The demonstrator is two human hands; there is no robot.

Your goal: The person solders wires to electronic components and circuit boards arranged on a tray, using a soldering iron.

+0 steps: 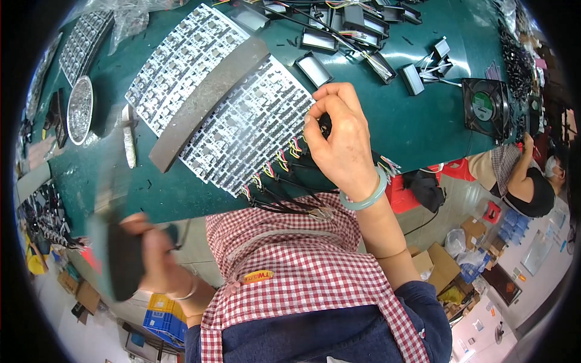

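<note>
A large panel of small circuit boards (254, 112) lies on the green table, with a dark flat bar (206, 106) laid diagonally across it. At the panel's right edge, my right hand (342, 130) has its thumb and index finger pinched together; what is between them is too small to make out. Several coloured wire ends with black cables (281, 160) line the panel's near edge, left of this hand. My left hand (154, 257), blurred by motion, grips a dark hand tool (121, 260) left of the panel. The tool's kind is lost in the smear.
Left of the panel are a round metal bowl (80, 112) and a wrapped knife-like tool (128, 138). Black open cases (318, 41) with cables lie at the back. A square fan (484, 109) stands at the right. Another person (532, 181) sits farther right.
</note>
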